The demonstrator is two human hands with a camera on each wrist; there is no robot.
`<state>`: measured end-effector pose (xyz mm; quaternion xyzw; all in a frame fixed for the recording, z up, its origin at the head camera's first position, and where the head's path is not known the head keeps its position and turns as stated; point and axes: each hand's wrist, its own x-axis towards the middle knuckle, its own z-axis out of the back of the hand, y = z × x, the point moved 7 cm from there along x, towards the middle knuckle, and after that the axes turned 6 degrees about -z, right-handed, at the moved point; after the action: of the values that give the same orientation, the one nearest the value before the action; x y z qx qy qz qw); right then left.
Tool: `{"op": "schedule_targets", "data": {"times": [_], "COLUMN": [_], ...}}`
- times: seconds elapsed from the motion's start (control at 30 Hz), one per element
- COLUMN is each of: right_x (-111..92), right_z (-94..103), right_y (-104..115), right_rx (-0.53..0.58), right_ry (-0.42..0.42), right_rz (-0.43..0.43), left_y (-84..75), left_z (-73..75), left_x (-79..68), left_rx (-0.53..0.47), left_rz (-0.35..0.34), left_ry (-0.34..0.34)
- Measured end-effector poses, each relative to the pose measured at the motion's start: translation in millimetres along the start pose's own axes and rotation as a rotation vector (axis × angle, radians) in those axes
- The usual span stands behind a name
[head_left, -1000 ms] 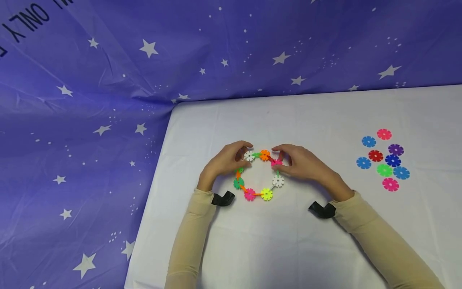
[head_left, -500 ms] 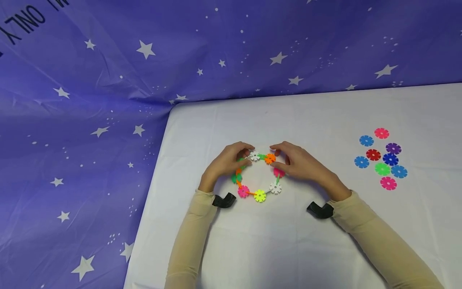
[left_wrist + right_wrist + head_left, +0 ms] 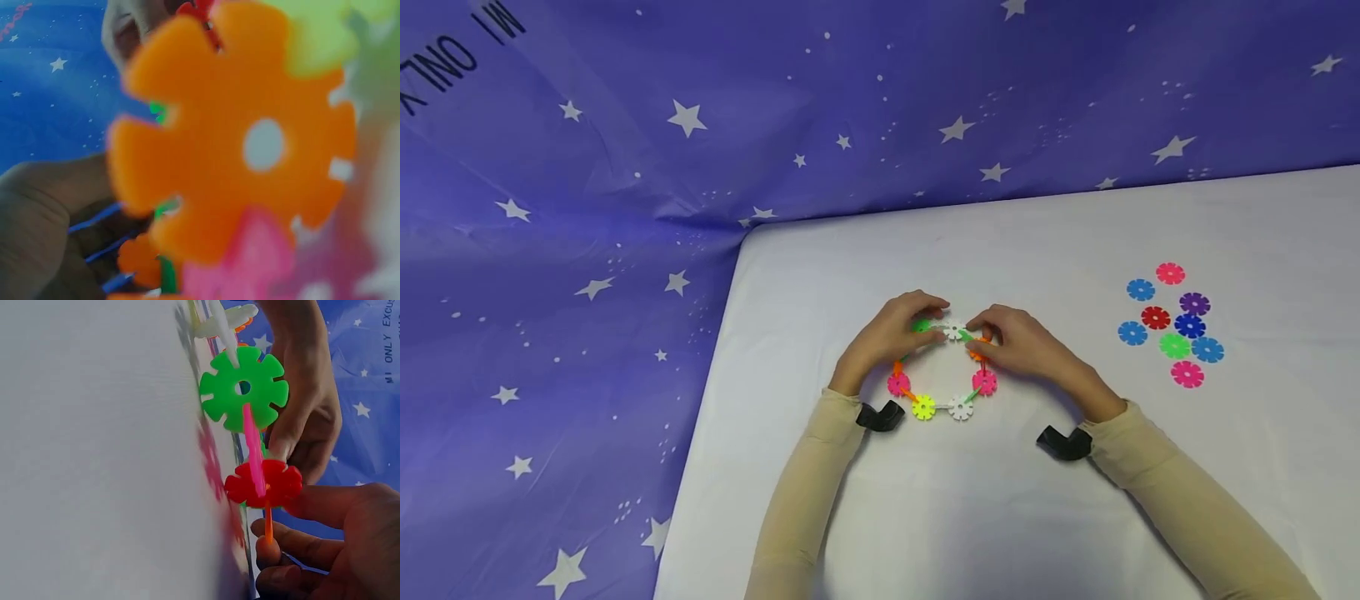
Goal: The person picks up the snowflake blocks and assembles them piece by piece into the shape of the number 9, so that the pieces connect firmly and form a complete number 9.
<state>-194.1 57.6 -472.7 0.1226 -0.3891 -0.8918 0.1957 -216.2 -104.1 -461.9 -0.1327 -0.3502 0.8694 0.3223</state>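
Observation:
A ring of slotted plastic snowflake discs (image 3: 960, 407), in pink, white, yellow, orange and green, is linked edge to edge over the white table. My left hand (image 3: 883, 337) grips its far left side, thumb and fingers around the green disc (image 3: 921, 326). On the far right side my right hand (image 3: 1030, 342) pinches the ring at the orange disc (image 3: 977, 353). In the right wrist view a red disc (image 3: 262, 481) sits right at the right fingertips, below a green disc (image 3: 219, 394). An orange disc (image 3: 206, 150) fills much of the left wrist view, hiding the left fingertips.
Several loose snowflake discs (image 3: 1155, 317) in blue, red, purple, green and pink lie flat to the right on the white tablecloth (image 3: 970, 517). A purple star-patterned sheet (image 3: 865, 92) hangs behind and to the left. Black curved pieces (image 3: 1064, 443) stick out from both sleeve cuffs.
The ring has turned clockwise: the white and orange discs at the far side moved right, the near pink and yellow ones left. Both hands stay at it. The head view shifted slightly.

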Motion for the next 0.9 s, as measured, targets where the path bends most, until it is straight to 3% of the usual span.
{"op": "schedule_targets", "data": {"times": [0.1,0.33,0.6,0.77,0.9], "right_x": [-0.1,0.1,-11.0,-18.1,-22.5], "right_z": [-1.4,-1.7,4.3,8.3,11.8], "right_y": [0.6,-4.3,-14.2,-16.5,-19.2], "right_rx": [0.015,-0.040,-0.108,-0.142,-0.160], "right_ry": [-0.014,-0.063,-0.095,-0.136,-0.165], "right_rz": [0.006,-0.102,-0.235,-0.260,-0.264], "left_y": [0.8,-7.7,1.6,-2.5,-5.8], "left_z": [1.9,-3.0,-0.8,-3.9,-6.6], "left_x": [-4.9,4.0,-0.1,8.6,15.5], "left_rx": [0.066,0.049,0.158,0.176,0.132], "left_rz": [0.036,-0.044,0.090,0.077,0.088], "left_ry": [0.006,0.003,0.003,0.006,-0.001]}}
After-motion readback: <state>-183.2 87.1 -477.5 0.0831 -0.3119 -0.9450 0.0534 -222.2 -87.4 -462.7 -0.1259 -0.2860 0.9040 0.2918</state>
